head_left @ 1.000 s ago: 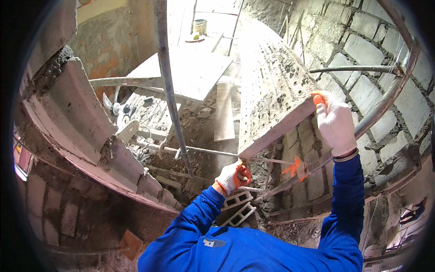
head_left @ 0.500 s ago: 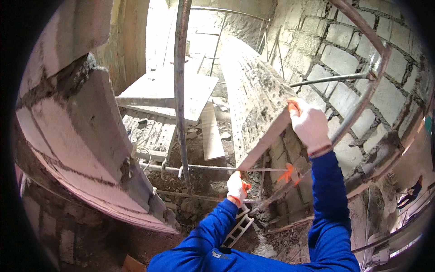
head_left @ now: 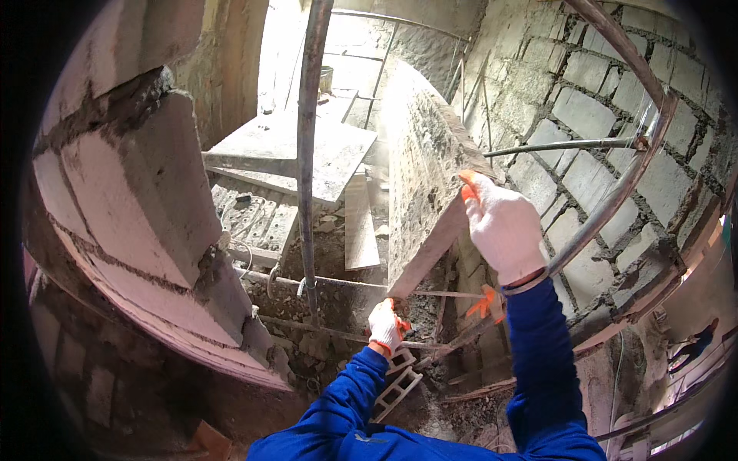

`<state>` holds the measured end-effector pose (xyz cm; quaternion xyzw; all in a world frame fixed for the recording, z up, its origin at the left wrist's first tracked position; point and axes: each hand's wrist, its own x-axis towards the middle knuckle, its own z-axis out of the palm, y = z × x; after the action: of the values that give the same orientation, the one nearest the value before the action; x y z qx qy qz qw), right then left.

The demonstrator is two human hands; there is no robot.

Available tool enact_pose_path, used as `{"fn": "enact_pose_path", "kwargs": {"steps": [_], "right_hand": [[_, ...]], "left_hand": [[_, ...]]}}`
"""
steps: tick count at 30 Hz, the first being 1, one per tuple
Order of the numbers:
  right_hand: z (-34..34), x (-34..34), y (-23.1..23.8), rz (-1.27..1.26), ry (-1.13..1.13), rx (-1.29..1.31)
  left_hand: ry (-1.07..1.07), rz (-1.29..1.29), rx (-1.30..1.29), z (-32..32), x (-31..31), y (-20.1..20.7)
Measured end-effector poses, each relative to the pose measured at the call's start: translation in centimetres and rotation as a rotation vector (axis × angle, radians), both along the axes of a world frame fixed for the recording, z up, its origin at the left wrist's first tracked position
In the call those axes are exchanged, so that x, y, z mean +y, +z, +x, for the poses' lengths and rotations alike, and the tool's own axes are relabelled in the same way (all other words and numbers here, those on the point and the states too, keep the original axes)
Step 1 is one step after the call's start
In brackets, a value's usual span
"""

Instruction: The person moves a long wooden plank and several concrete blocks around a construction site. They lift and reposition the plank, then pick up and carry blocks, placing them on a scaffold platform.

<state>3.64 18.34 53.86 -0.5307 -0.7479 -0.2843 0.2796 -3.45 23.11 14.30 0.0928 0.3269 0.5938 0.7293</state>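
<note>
A long board crusted with mortar (head_left: 419,165) stands tilted on its edge, its narrow end toward me. My right hand (head_left: 505,229), in a white glove with orange fingertips, is closed on the upper corner of that end. At the lower corner, my left hand (head_left: 388,326) wears a matching glove and grips the board, its fingers partly hidden under the edge. Both arms are in blue sleeves. Just beyond my left hand, a thin horizontal metal bar (head_left: 350,284) crosses behind the board's end.
A metal scaffold pole (head_left: 309,138) rises left of the board; a bent pipe frame (head_left: 615,196) stands at right. Block walls flank both sides, the left wall (head_left: 138,207) broken-edged. Pale panels (head_left: 307,150) lie beyond. A hollow block (head_left: 396,396) sits below. A person (head_left: 696,346) is far right.
The board's near end has shifted left and turned more upright on its edge. My right hand moved left with it, and my left hand went slightly left and down.
</note>
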Motion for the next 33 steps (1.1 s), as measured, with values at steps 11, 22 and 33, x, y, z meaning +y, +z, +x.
{"fn": "enact_pose_path", "kwargs": {"steps": [11, 22, 33], "right_hand": [[-4.6, -0.2, -2.3, 0.157, -0.090, -0.090], [-5.5, -3.2, -3.9, 0.179, -0.141, -0.081], [-7.0, -16.4, -7.3, 0.149, 0.038, -0.036]], "left_hand": [[-0.004, 0.072, 0.017, -0.2, -0.9, -1.6], [-0.056, 0.109, -0.077, -0.8, -0.9, -2.0], [-0.190, 0.131, -0.087, -2.6, -7.2, -3.3]]}}
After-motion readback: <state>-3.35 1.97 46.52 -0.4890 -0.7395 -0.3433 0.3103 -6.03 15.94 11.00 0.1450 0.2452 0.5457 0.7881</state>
